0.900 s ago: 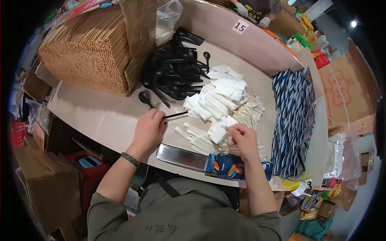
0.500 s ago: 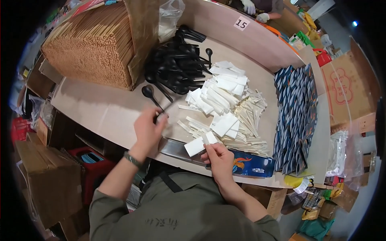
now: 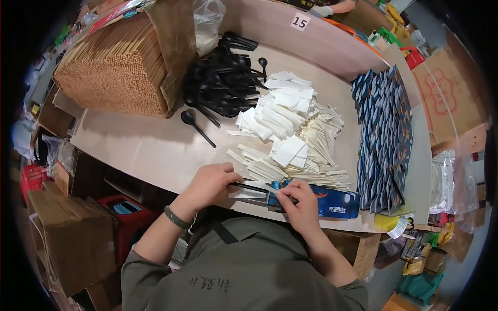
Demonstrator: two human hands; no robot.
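My left hand (image 3: 210,185) is closed on a black spoon (image 3: 250,187); only a dark length of its handle shows, and its bowl is hidden. Beneath the handle lies a white napkin (image 3: 246,194). Across from it, my right hand (image 3: 299,203) pinches a narrow pale strip (image 3: 271,189) at the left end of a blue printed packet (image 3: 336,202). Both hands are close together at the table's near edge. Just beyond them are a heap of thin pale packets (image 3: 324,133) and a pile of folded white napkins (image 3: 282,111). One loose black spoon (image 3: 197,127) lies left of these.
A heap of black spoons (image 3: 220,85) sits at the back, beside a carton of wooden sticks (image 3: 111,78). Rows of blue packets (image 3: 384,140) stand at the right. A raised pink partition (image 3: 332,44) borders the far side; another person's gloved hand (image 3: 322,10) shows beyond.
My left hand has come right and nearer from beside the loose spoon, bringing a black spoon to my right hand. The napkin and pale strip are now low over the blue packet's left end.
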